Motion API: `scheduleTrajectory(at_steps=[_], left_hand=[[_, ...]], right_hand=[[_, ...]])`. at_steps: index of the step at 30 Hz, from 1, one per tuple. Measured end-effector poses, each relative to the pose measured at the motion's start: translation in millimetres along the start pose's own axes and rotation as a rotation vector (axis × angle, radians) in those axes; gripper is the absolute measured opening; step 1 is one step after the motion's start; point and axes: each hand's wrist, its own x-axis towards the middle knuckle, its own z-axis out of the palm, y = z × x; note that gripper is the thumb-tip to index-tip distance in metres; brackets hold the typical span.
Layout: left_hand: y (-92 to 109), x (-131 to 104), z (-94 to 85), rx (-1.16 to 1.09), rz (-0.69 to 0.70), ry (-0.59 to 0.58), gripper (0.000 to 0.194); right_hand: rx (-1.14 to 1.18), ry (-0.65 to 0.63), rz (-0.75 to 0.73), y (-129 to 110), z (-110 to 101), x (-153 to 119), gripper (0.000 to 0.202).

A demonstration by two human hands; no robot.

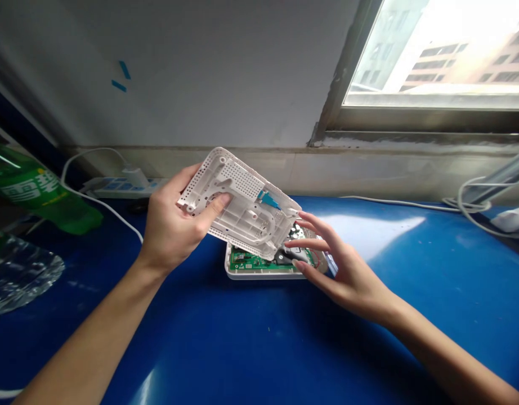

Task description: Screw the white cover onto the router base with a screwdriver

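Observation:
My left hand point(175, 216) grips a white plastic device cover point(242, 216) by its left end, with the thumb over the inner side. The cover is tilted, showing ribs, screw posts, a perforated grille and a blue piece point(268, 199). Below and behind it on the table sits the white lower housing point(259, 276), with a green circuit board point(246, 260) inside. The cover hides part of this housing. My right hand point(341, 264) is at the cover's right corner, fingers spread over the housing; whether a fingertip touches the corner I cannot tell.
The blue table point(259, 349) meets a wall at the back. On the left are a green bottle point(35, 191), a clear bottle point(23, 270) and a power strip point(111, 185) with a white cable point(103, 204). A lamp arm point(496, 174) and cable stand at the right.

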Motion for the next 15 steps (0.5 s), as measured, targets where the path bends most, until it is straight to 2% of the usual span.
scheduleTrajectory(at_steps=[4,7,9,12,15], left_hand=[[-7,5,-2.3,-0.082,-0.068,-0.080,0.067],[-13,7,-5.3,-0.084,-0.077,-0.099,0.067],[-16,8,-6.8,-0.076,-0.068,-0.095,0.066],[-19,9,-7.9,-0.091,-0.079,-0.119,0.068],[-20,9,-8.3,-0.098,-0.083,-0.152,0.066]], right_hand=[[0.142,0.034,0.012,-9,1,8,0.051],[0.211,0.000,0.069,-17,2,16,0.034],[0.169,0.010,0.094,-19,3,23,0.027],[0.093,0.110,0.059,-17,4,35,0.022],[0.119,0.171,0.021,-11,7,50,0.020]])
